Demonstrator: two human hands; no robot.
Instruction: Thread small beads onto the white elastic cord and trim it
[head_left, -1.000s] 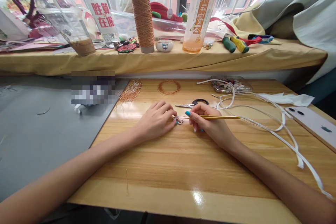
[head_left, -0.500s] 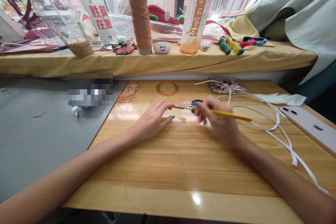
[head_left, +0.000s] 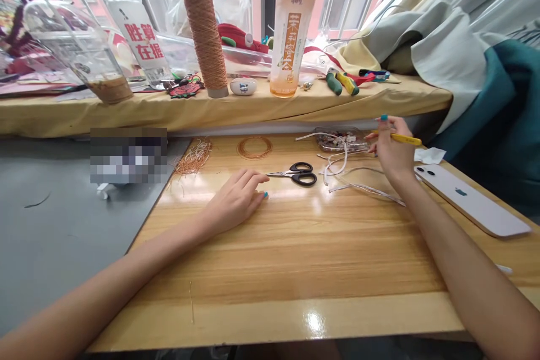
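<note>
My left hand [head_left: 238, 198] rests on the wooden table, thumb apart from the curved fingers and nothing between them. Its index fingertip is by the blade tips of black-handled scissors [head_left: 300, 174]. My right hand [head_left: 395, 152] is raised above the table's far right part, closed around a thin yellow stick-like tool [head_left: 405, 139]; its kind is unclear. Beside that hand stands a clear box of small beads [head_left: 333, 139], partly hidden. Loose white cords [head_left: 346, 152] curl between the box and the scissors, some passing behind my right forearm.
A coil of copper-coloured wire [head_left: 255, 148] and a pile of cut strands [head_left: 194, 157] lie at the back left. A phone [head_left: 472, 199] lies on the right. On the ledge stand a brown thread cone [head_left: 205, 39], a drink bottle [head_left: 292, 34] and pliers [head_left: 342, 82].
My right hand has moved from the scissors to the right and up with the yellow tool, uncovering the scissors' handles. The white cords have shifted. My left hand stays by the scissor tips.
</note>
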